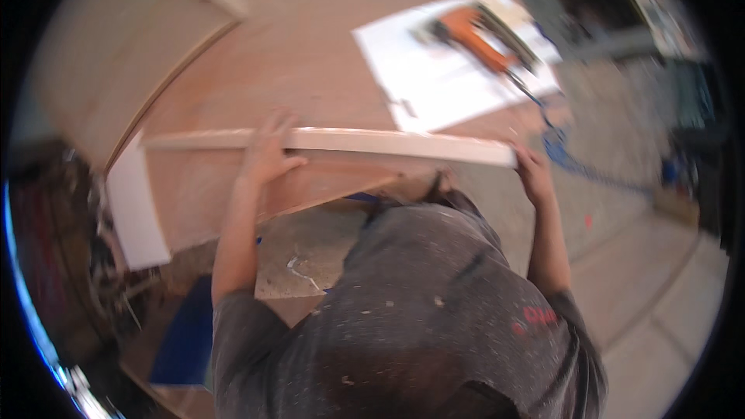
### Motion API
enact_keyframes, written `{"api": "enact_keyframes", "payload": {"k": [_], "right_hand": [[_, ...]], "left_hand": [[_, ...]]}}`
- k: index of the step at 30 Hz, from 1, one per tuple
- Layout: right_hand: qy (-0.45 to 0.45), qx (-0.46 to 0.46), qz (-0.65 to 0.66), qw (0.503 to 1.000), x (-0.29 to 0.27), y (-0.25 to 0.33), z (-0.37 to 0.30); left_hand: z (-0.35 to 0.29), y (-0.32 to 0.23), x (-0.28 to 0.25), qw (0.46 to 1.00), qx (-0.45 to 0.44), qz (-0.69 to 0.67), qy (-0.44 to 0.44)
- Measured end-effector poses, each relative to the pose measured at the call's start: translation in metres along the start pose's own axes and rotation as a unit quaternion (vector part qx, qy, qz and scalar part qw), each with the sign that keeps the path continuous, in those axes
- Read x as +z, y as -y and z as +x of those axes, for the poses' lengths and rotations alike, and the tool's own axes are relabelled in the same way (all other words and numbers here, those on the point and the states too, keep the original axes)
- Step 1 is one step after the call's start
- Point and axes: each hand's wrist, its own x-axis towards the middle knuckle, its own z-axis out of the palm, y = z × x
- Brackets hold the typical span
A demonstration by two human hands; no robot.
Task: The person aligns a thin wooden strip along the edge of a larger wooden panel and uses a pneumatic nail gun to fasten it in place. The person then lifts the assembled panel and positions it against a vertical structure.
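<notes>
A long, pale wooden strip (388, 142) runs from left to right in front of my body, at the near part of a reddish-brown wooden worktop (310, 70). Across its left half lies my left hand (268, 154), fingers over the far side and thumb on the near side, gripping it. My right hand (533, 174) is closed around the strip's right end, which sticks out past the worktop. Beyond the strip's left end is a white flat board (138, 209) at the worktop's left edge. The picture is somewhat blurred.
An orange-and-black nail gun (481, 37) lies on white paper (388, 50) at the far right of the worktop. Its blue coiled air hose (586, 167) hangs toward the right. Large wooden panels (116, 39) stand at the far left. A dark blue piece (184, 337) is low on the left.
</notes>
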Motion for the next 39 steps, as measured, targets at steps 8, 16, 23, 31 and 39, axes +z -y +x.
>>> {"api": "enact_keyframes", "payload": {"k": [8,16,23,31,39], "right_hand": [[-0.028,0.028,0.021,0.999,0.031,0.028,-0.013],[-0.017,0.015,0.0,1.0,0.036,0.03,-0.025],[-0.005,0.014,-0.006,1.0,0.029,0.029,-0.014],[0.004,0.025,-0.038,0.999,0.03,0.035,-0.024],[0.017,-0.042,0.038,0.998,0.033,0.013,-0.035]], "left_hand": [[0.086,-0.209,0.031,0.978,0.146,-0.132,-0.063],[0.105,-0.258,0.102,0.971,0.215,-0.1,-0.008],[0.113,-0.253,0.102,0.945,0.305,-0.101,-0.053],[0.11,-0.258,0.091,0.948,0.266,-0.172,-0.018],[0.109,-0.26,0.094,0.953,0.25,-0.168,-0.025]]}}
